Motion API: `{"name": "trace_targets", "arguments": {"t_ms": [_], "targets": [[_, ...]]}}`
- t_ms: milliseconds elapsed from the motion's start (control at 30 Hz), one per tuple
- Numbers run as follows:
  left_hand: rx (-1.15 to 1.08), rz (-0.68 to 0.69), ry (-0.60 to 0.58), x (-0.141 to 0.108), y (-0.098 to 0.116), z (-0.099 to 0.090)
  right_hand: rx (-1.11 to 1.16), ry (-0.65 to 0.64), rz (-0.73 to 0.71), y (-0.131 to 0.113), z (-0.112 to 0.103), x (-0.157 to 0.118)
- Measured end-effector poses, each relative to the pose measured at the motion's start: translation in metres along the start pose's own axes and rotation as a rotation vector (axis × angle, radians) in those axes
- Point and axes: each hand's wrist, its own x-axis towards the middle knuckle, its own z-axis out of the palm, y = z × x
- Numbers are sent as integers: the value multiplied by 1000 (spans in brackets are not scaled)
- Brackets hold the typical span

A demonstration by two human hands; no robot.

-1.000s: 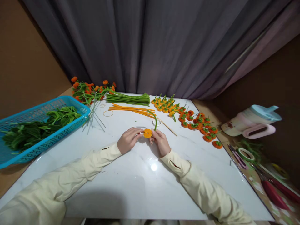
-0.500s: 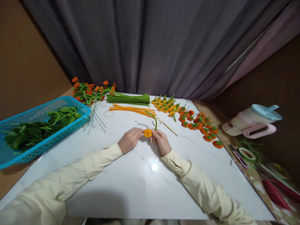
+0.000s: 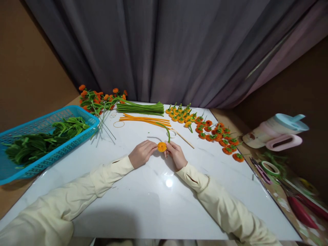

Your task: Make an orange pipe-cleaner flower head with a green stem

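A small yellow-orange flower [image 3: 161,147] is held between my two hands above the white table [image 3: 143,208]. My left hand [image 3: 143,153] pinches its left edge with closed fingers. On the other side, my right hand [image 3: 176,154] grips the flower's right edge, where a curved green stem [image 3: 168,132] rises from the fingers and arches to the left. Behind the hands lie orange pipe cleaners [image 3: 145,119], a bundle of green pipe cleaners [image 3: 140,108], a white ring [image 3: 172,133] and a thin wooden stick [image 3: 185,140].
At left, a blue basket [image 3: 64,142] holds green leaves, with orange flowers [image 3: 96,99] behind it. Yellow flowers [image 3: 180,119] and orange flowers [image 3: 218,136] lie at back right. A tumbler [image 3: 275,131], scissors [image 3: 261,171] and green tape [image 3: 269,168] are at far right.
The flower has turned slightly between my fingers, its face now more toward the camera. The curved green stem has shifted a little left. Both hands have barely moved.
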Motion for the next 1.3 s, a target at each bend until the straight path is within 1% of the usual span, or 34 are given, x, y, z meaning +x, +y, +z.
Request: {"name": "trace_targets", "arguments": {"t_ms": [133, 267, 633, 967, 1300], "targets": [[-8, -3, 60, 0, 1, 0, -6, -1, 7, 0, 0, 0], [-9, 5, 89, 0, 1, 0, -18, -5, 9, 1, -1, 1], [-80, 63, 51, -3, 2, -1, -61, -9, -5, -2, -1, 0], [-114, 39, 6, -2, 3, -3, -82, -22, -16, 2, -3, 0], [-163, 10, 83, -2, 2, -2, -71, -27, -9, 1, -3, 1]]}}
